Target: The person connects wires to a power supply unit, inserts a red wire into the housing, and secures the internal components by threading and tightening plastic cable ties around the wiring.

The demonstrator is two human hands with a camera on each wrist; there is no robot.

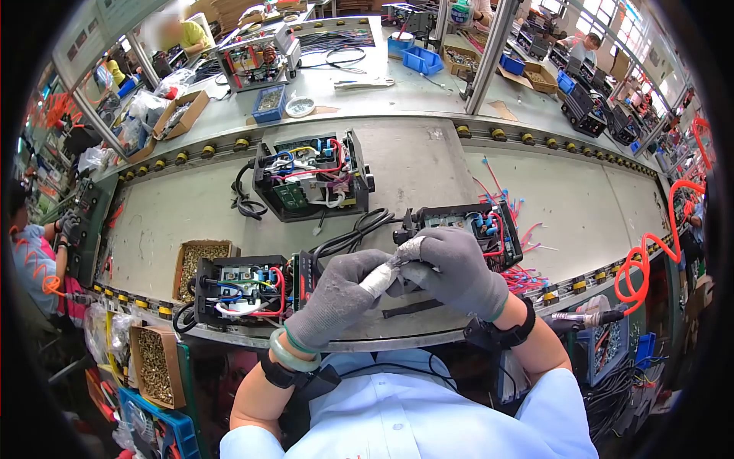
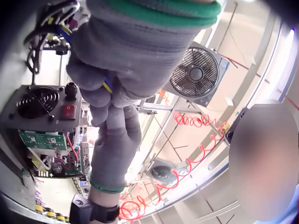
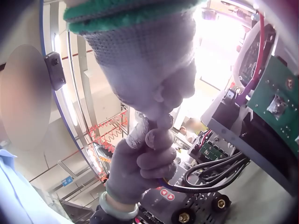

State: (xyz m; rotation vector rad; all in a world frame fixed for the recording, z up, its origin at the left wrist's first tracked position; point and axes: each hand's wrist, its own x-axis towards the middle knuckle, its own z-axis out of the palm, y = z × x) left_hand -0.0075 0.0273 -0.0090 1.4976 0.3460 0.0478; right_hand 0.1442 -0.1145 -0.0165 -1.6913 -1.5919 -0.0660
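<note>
Both hands wear grey gloves and meet above the front edge of the bench. My left hand (image 1: 332, 298) has its fingers curled round a dark cable (image 3: 201, 189), whose blue and yellow marking shows beside the fingers. Fingertip to fingertip with it, my right hand (image 1: 462, 275) pinches the cable's end, which the fingers mostly hide. White wrapping covers some fingertips. Behind the hands, an open device (image 1: 489, 229) with red and blue wires lies on the bench; another open device (image 1: 241, 291) sits left of the left hand.
A third open device (image 1: 313, 176) stands farther back. A box of brass parts (image 1: 199, 264) is at the left, with red and blue wires (image 1: 527, 279) at the right. An orange coiled hose (image 1: 631, 268) hangs at the far right. Rollers (image 1: 527, 138) line the bench's back edge.
</note>
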